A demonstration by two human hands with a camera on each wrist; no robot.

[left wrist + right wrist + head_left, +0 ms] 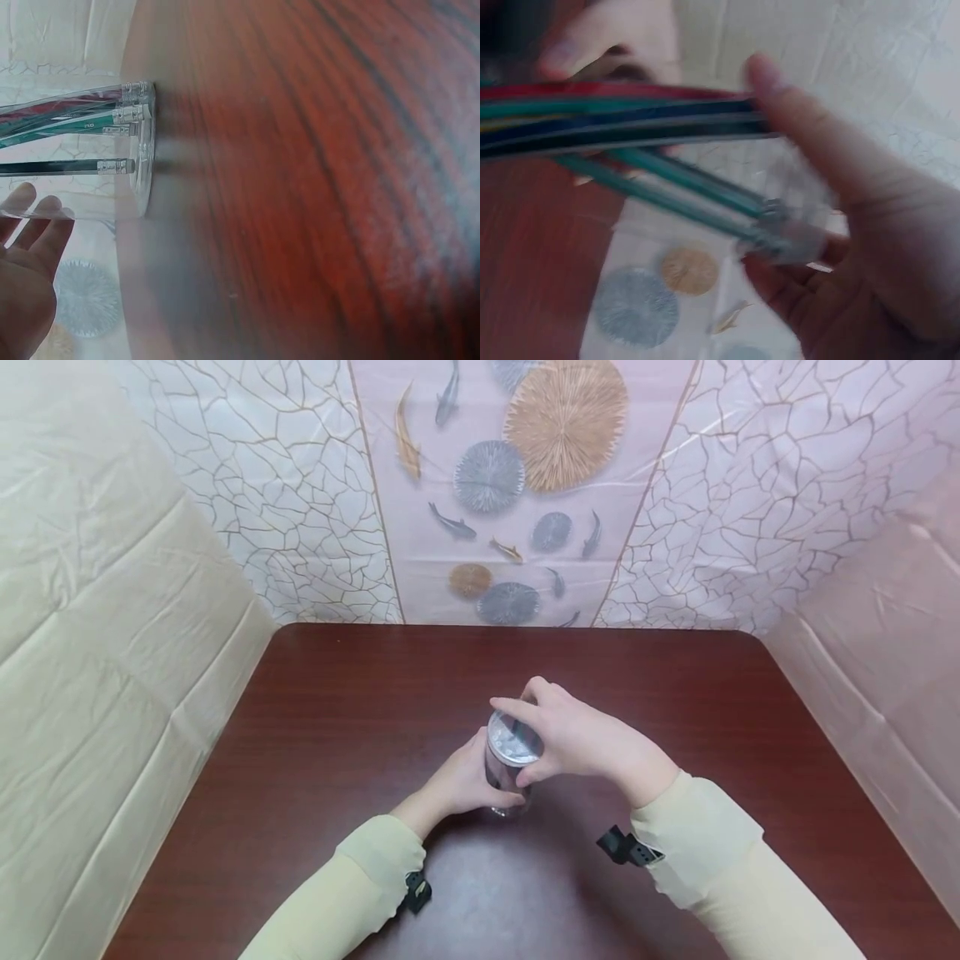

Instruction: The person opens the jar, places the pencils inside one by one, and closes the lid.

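A clear cylindrical jar [501, 772] with a round, shiny silvery lid [507, 745] is at the middle of the table, between both hands. My left hand [463, 779] grips its side, the thumb lying across the front. From above, my right hand [579, 739] holds the lid by its rim, thumb on the near side and fingers on the far side. Inside the jar are several pencils; the left wrist view shows a dark pencil [56, 167] and a green pencil [75, 127] with eraser ends toward the base. Blurred green pencils [697, 184] appear in the right wrist view.
The dark red-brown wooden table [360, 693] has rounded far corners. Beige cloth [127, 635] walls its left side, with similar cloth on the right. A patterned curtain [487, 552] with fish and round motifs hangs behind. Black straps with small devices [628, 846] are on both wrists.
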